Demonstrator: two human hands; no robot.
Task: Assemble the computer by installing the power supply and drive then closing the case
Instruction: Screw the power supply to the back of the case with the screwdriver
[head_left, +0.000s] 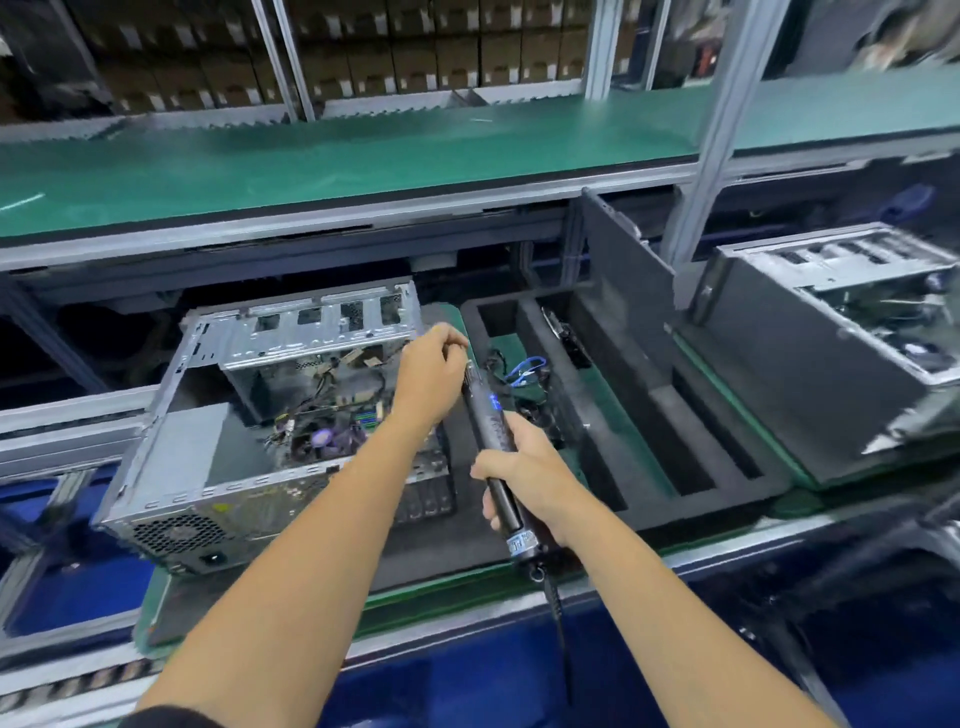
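An open grey computer case (171, 457) lies on its side at the left of the bench, its motherboard (332, 421) and loose cables exposed, a power supply (182, 535) with a round fan grille in its near corner. My right hand (519, 483) grips a black electric screwdriver (493, 431) by the barrel, its tip pointing up and away. At that tip my left hand (434, 371) has its fingers curled, beside the case's right edge. What the fingers pinch is too small to see.
A black foam tray (691, 457) with long slots sits right of the case, with cables (524, 369) in its left slot. A dark side panel (623, 270) leans upright behind it. Another computer case (831, 353) stands at the far right. A green shelf (363, 156) runs overhead.
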